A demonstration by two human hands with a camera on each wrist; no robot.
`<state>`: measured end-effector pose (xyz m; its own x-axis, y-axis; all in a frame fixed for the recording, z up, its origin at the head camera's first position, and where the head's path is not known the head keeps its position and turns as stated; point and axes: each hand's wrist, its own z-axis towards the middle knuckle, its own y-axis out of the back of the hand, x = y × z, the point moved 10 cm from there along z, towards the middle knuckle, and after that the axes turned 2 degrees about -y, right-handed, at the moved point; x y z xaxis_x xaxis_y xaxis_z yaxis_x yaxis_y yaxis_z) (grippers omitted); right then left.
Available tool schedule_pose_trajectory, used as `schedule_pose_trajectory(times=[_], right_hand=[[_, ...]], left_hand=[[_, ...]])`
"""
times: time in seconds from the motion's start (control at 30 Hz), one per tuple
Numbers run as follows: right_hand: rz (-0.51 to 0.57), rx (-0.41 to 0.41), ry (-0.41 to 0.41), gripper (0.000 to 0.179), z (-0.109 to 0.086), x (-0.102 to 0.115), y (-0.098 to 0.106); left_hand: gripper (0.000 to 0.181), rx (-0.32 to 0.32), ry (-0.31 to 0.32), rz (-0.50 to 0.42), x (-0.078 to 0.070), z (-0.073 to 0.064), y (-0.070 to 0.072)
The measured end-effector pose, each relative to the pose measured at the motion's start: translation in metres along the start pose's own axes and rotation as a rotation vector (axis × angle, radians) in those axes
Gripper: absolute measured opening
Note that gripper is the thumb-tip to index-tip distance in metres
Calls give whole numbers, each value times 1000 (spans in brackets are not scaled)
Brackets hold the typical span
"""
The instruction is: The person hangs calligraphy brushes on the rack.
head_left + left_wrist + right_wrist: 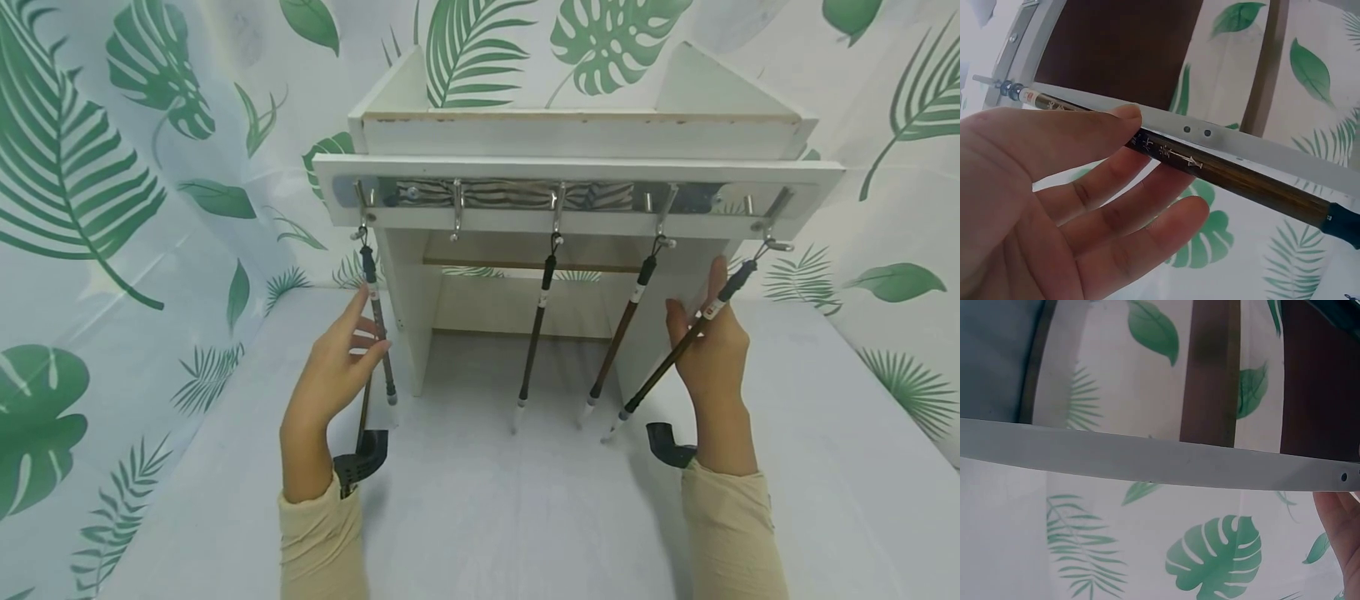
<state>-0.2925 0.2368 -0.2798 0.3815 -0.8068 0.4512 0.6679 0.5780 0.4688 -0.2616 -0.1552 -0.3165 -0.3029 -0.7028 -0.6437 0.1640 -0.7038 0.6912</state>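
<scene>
Several calligraphy brushes hang by loops from a white hook rail in the head view. The leftmost brush (379,321) has a dark brown handle; my left hand (337,358) pinches it, thumb in front and fingers behind. Close up in the left wrist view, the brush handle (1254,187) carries engraved characters. At the right, my right hand (712,358) touches the shelf's right side panel (660,292), its index finger extended upward. The rightmost brush (690,333) slants across in front of that hand. Only part of the right hand (1338,534) shows in the right wrist view, beside the panel edge (1147,462).
Metal hooks (458,208) line the rail (600,167) on the front of the white shelf unit (525,142). Two more brushes hang between the hands, a dark brush (535,333) and a brown brush (622,333). Leaf-patterned cloth (217,67) covers the walls behind.
</scene>
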Motion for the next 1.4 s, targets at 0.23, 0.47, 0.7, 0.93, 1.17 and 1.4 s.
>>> schedule_pose_trajectory(times=[0.23, 0.47, 0.7, 0.93, 1.17, 1.4], right_hand=[[-4, 9, -13, 52, 1, 0, 0], [-7, 10, -2, 54, 1, -1, -1], [-17, 31, 28, 53, 0, -2, -3], [-21, 33, 18, 53, 1, -2, -3], [-14, 19, -5, 53, 1, -2, -3], [-21, 24, 7, 53, 1, -1, -3]], left_hand=[[73, 27, 13, -2, 2, 2, -3], [74, 38, 21, -9, 4, 4, -4], [74, 73, 98, 22, 17, 3, -7], [79, 167, 226, 74, 45, 0, -14], [82, 305, 402, 197, 86, -3, -34], [82, 376, 536, 205, 115, -7, -54]])
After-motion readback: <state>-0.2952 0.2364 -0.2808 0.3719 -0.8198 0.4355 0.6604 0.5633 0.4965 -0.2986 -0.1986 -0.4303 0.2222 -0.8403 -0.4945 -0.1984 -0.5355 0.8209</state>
